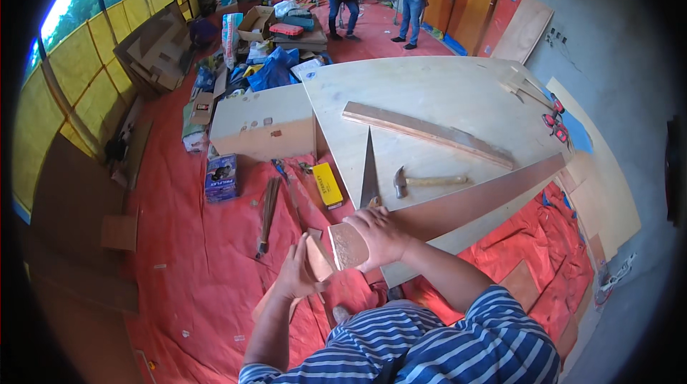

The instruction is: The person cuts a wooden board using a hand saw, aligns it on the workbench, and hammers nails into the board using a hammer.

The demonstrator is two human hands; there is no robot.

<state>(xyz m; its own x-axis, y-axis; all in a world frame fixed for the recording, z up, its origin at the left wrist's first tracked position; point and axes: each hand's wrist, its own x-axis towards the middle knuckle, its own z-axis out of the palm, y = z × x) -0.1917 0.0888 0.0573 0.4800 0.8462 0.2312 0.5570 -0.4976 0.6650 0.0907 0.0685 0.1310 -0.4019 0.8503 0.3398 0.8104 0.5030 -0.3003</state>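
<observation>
Left hand: The left hand (295, 274) is closed on a pale tan, flat-faced wooden piece (318, 261), which is held between fingers and thumb.
Right hand: The right hand (385, 237) is clamped over the near end of a long brown wooden board (472, 196); the fingers are wrapped across its upper edge.
Hand spacing: The hands are held near each other but apart. Whether the tan piece is touched by the board end cannot be told.
Board position: The board is extended obliquely across the near part of a large pale plywood sheet (422, 83), its far end directed to the right.
Tools on sheet: A claw hammer with a light wooden handle (438, 181) is placed just beyond the board. A handsaw with a dark tapered blade (369, 173) is positioned left of the hammer.
Timber on sheet: A long, narrow brown wooden strip (429, 135) is laid diagonally beyond the hammer.
Floor: Red sheeting (193, 276) is spread below; a yellow rectangular box (327, 185) is set on it, left of the plywood.
</observation>
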